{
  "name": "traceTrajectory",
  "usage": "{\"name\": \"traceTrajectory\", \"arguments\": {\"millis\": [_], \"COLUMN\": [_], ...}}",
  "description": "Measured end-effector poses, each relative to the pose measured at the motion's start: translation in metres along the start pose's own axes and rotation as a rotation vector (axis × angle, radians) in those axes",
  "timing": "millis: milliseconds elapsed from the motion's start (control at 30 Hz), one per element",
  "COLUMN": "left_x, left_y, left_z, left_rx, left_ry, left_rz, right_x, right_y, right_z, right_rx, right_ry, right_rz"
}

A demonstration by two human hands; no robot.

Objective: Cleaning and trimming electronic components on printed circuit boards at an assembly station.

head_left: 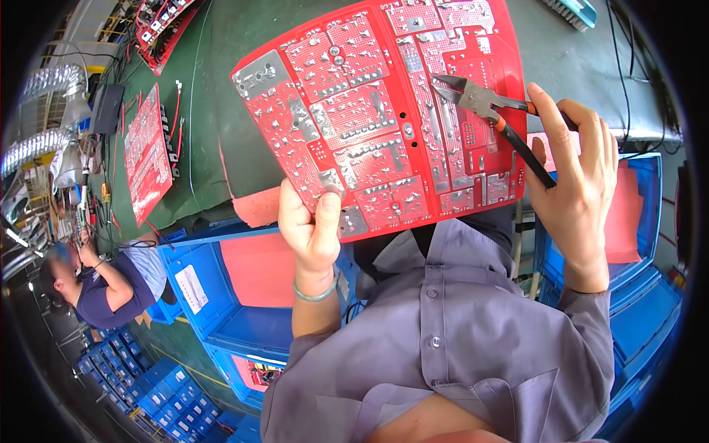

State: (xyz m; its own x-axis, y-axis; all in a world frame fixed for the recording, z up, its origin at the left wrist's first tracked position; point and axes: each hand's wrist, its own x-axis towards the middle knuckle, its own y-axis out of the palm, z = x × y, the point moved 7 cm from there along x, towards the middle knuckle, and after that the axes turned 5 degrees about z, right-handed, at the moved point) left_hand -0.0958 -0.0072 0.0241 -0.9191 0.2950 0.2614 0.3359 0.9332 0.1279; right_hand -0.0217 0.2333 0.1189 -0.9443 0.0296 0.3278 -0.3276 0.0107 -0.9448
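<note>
A large red circuit board (419, 140) is tilted up in front of me, its soldered side with silvery joints facing me. My left hand (314, 225) grips its lower left edge, thumb on top and the other fingers hidden beneath. In my right hand (572, 159) are diagonal cutters (481, 99) with black and orange handles. Their jaws are spread apart and lie over the upper right part of the board. Whether the jaws touch the surface I cannot tell.
On the green bench (214, 96) lie another red board (148, 159) at left and a brush (576, 11) at the far right. Blue bins (251, 325) with pink sheets flank me on both sides. A co-worker (111, 284) sits at far left.
</note>
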Motion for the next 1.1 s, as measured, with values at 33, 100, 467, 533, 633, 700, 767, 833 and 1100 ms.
{"name": "traceTrajectory", "arguments": {"millis": [33, 100, 467, 533, 633, 700, 767, 833, 1100], "left_x": [0.0, -0.001, -0.001, -0.001, 0.0, 0.001, 0.001, 0.0, 0.001], "left_y": [-0.001, 0.0, -0.001, 0.0, 0.002, 0.001, 0.001, 0.0, 0.001], "left_z": [0.0, 0.0, 0.001, 0.001, 0.0, 0.0, 0.0, 0.001, -0.001], "left_rx": [0.0, -0.017, -0.003, -0.016, -0.017, -0.006, -0.019, -0.029, -0.002], "left_ry": [0.0, -0.012, -0.022, -0.035, -0.02, -0.001, -0.02, -0.038, 0.015], "left_rz": [0.001, 0.036, 0.021, 0.027, 0.016, -0.001, 0.012, 0.02, -0.006], "right_x": [0.001, 0.002, 0.004, 0.004, 0.004, 0.004, 0.005, 0.005, 0.005], "right_y": [0.0, 0.0, -0.001, 0.0, 0.0, 0.002, 0.001, 0.001, -0.012], "right_z": [0.001, 0.002, 0.004, 0.004, 0.004, 0.003, 0.003, 0.003, 0.012], "right_rx": [-0.007, -0.014, -0.01, -0.004, 0.003, 0.005, 0.047, 0.058, 0.066], "right_ry": [0.0, 0.0, -0.004, -0.01, -0.025, -0.033, -0.07, -0.109, -0.212], "right_rz": [0.001, 0.002, -0.016, -0.025, -0.029, -0.024, -0.035, -0.018, -0.046]}}
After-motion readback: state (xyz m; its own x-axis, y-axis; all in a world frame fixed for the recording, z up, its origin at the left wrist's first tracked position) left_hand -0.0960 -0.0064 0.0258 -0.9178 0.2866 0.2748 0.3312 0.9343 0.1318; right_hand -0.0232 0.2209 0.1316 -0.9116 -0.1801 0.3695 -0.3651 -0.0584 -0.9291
